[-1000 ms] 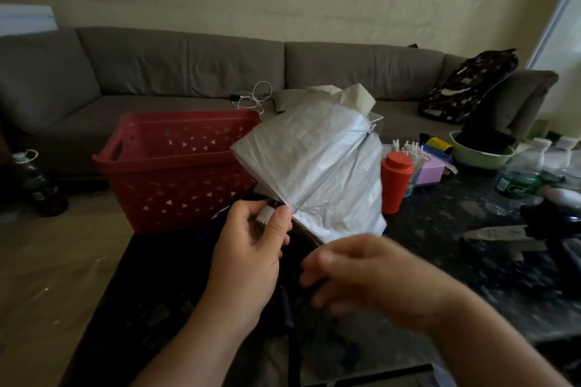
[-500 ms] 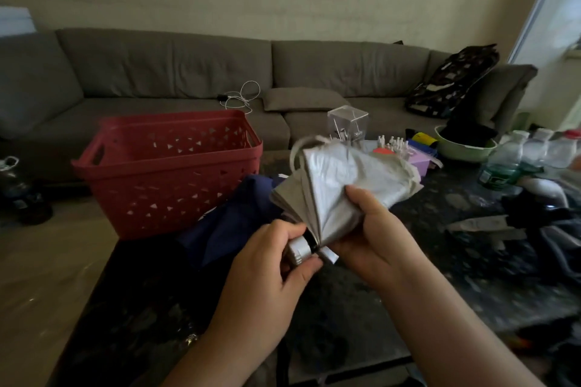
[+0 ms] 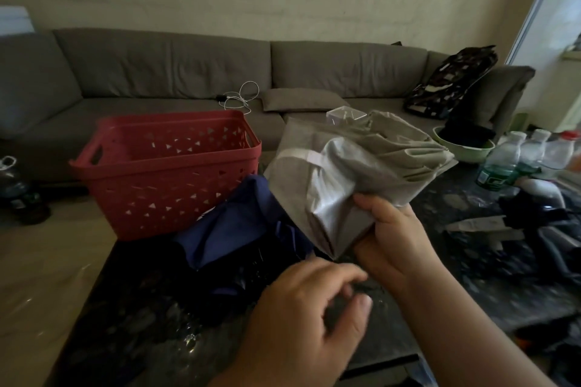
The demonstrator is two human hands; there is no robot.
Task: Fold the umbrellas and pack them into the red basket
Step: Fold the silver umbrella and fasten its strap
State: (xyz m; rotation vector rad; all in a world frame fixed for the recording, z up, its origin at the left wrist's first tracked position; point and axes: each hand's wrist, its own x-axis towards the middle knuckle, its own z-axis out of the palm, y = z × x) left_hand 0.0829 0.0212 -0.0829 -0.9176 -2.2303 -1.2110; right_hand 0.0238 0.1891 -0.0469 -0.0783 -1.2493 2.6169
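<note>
Left hand [image 3: 309,317] let go; right hand [image 3: 388,240] holds silver umbrella [image 3: 349,182] alone.

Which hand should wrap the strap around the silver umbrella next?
Probably the left hand. It looks free, just below the silver umbrella, while the right hand grips the bunched canopy. The white strap lies on the left side.

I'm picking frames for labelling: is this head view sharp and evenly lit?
Head view: dim overall, brighter by the window at right; left hand motion-blurred, right hand and grey umbrella fairly sharp; dark table loses detail; wide-angle bending shows at the edges.
</note>
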